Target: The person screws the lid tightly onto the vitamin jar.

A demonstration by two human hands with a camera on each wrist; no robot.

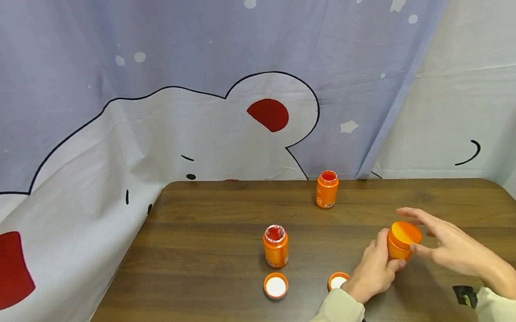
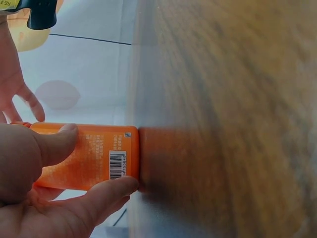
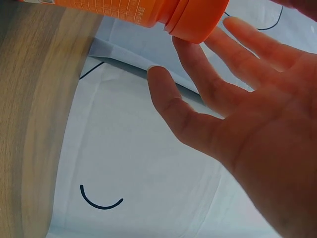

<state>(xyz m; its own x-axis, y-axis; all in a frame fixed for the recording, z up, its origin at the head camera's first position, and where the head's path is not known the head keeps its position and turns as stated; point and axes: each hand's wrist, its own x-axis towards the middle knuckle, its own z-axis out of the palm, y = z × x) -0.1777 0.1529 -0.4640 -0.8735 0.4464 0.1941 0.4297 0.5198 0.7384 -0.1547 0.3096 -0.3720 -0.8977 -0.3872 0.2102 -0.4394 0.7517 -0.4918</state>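
My left hand (image 1: 375, 267) grips the body of an orange bottle (image 2: 94, 153) that has a barcode on its label. The bottle stands upright with its base at the tabletop, and its orange cap (image 1: 406, 233) is on. My right hand (image 1: 459, 249) is spread loosely around the cap, thumb on the near side and fingers on the far side. In the right wrist view one fingertip is right at the cap's lower edge, while the other fingers (image 3: 166, 91) stand apart from it.
Two uncapped orange bottles stand on the wooden table (image 1: 194, 274), one mid-table (image 1: 276, 252) and one farther back (image 1: 327, 193). An upturned cap (image 1: 276, 285) lies before the nearer bottle. Another cap (image 1: 337, 281) lies beside my left wrist. A printed curtain (image 1: 197, 130) hangs behind the table.
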